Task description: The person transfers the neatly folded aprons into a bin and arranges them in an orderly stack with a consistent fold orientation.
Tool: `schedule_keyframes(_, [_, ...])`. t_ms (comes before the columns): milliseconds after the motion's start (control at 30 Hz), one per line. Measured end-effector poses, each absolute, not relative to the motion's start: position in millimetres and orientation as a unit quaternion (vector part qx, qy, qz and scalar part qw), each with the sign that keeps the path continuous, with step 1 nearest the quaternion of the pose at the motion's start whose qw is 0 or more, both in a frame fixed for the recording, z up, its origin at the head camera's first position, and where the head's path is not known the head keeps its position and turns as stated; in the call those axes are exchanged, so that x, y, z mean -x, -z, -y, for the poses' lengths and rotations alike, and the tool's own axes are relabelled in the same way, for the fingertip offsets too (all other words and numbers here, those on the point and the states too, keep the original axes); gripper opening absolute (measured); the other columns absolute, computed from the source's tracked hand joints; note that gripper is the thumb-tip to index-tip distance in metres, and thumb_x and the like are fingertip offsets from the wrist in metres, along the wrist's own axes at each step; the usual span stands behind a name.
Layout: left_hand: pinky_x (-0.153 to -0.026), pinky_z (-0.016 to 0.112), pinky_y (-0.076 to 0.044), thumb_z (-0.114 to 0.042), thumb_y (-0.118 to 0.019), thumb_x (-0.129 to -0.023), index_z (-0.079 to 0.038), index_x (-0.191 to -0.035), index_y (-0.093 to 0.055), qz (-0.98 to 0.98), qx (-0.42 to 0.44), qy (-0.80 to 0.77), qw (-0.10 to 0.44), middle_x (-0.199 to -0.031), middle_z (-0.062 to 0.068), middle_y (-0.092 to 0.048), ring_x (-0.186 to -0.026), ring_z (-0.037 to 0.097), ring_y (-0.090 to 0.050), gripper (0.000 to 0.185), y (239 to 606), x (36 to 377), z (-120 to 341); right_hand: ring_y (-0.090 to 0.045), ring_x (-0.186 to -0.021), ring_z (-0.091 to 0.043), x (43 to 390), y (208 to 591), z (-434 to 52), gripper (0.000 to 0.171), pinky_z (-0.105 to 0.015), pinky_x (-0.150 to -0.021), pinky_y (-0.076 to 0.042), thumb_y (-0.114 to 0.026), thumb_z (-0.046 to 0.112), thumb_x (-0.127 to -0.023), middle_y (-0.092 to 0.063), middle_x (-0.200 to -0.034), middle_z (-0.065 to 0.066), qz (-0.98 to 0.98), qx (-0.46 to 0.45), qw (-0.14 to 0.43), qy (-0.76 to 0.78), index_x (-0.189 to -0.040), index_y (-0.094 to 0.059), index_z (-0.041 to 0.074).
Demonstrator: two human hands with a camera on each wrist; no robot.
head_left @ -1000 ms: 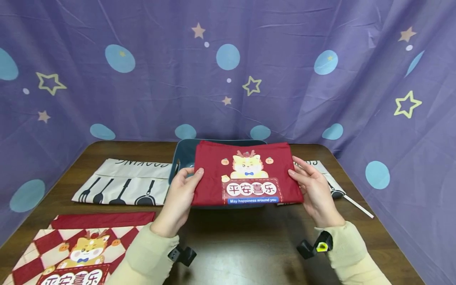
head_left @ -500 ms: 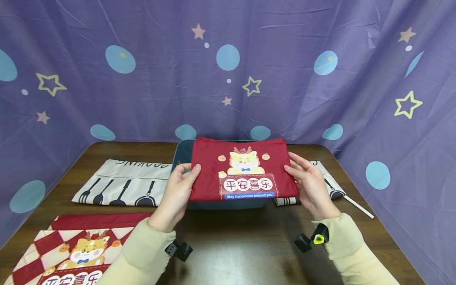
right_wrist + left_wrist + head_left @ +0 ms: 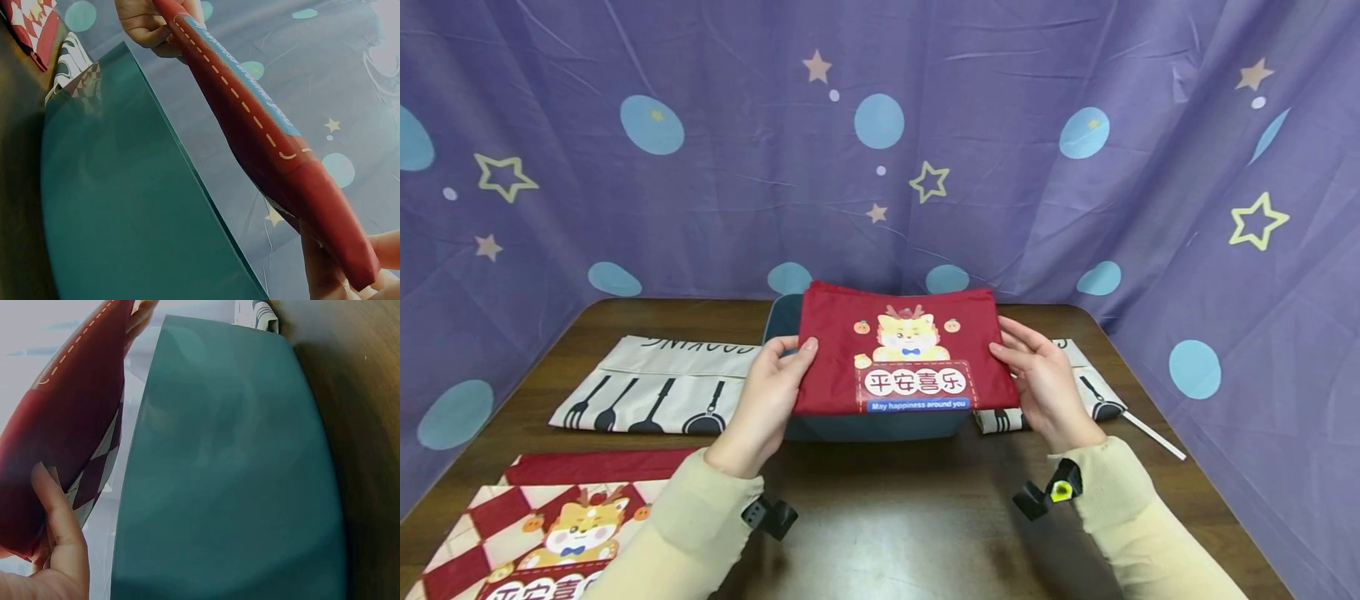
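Head view: a person's left hand [image 3: 772,385] and right hand [image 3: 1036,379] pinch opposite short ends of a folded red dragon-print cloth [image 3: 902,354], held level, long axis crosswise, just above a dark teal plastic bin [image 3: 880,427] on the table [image 3: 895,517].

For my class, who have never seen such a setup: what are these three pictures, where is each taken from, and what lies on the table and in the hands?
No machine here: a person works with two bare hands. The wide picture comes from a camera worn on the head; the two close-ups come from cameras strapped to each wrist. The left hand and the right hand each grip one side of a folded red cloth printed with a cartoon animal, holding it above a dark teal tray. On the brown table also lie a cream cloth with black utensil prints and a red-and-white checked cloth.
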State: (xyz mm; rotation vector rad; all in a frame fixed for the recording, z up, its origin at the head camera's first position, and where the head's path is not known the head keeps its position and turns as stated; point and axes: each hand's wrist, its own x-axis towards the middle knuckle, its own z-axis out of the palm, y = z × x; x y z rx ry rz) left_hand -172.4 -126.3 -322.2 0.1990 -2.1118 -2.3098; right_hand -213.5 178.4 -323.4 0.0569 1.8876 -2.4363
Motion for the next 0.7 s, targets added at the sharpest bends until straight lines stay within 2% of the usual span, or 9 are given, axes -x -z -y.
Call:
schedule_keyframes(367, [-0.075, 0.021, -0.058, -0.032, -0.051, -0.103, -0.001, -0.134, -0.038, 0.681, -0.067, 0.729, 0.000, -0.105, 0.002, -0.068, -0.078, 0.004, -0.070, 0.046, 322, 176, 134, -0.067, -0.093, -0.005, 221, 322, -172, 0.054, -0.024, -0.078, -0.059, -0.054, 0.000, -0.098, -0.067, -0.107, 0.010, -0.614, -0.019, 0.032, 0.788, -0.149, -0.039, 0.002])
schedule_keyframes(700, [-0.072, 0.020, -0.057, -0.030, -0.051, -0.104, 0.001, -0.133, -0.037, 0.679, -0.061, 0.731, 0.002, -0.094, -0.007, -0.068, -0.074, 0.003, -0.069, 0.046, 322, 183, 139, -0.068, -0.086, -0.006, 230, 323, -166, 0.054, -0.023, -0.074, -0.059, -0.053, -0.001, -0.097, -0.070, -0.101, 0.011, -0.606, -0.030, 0.044, 0.793, -0.149, -0.040, 0.002])
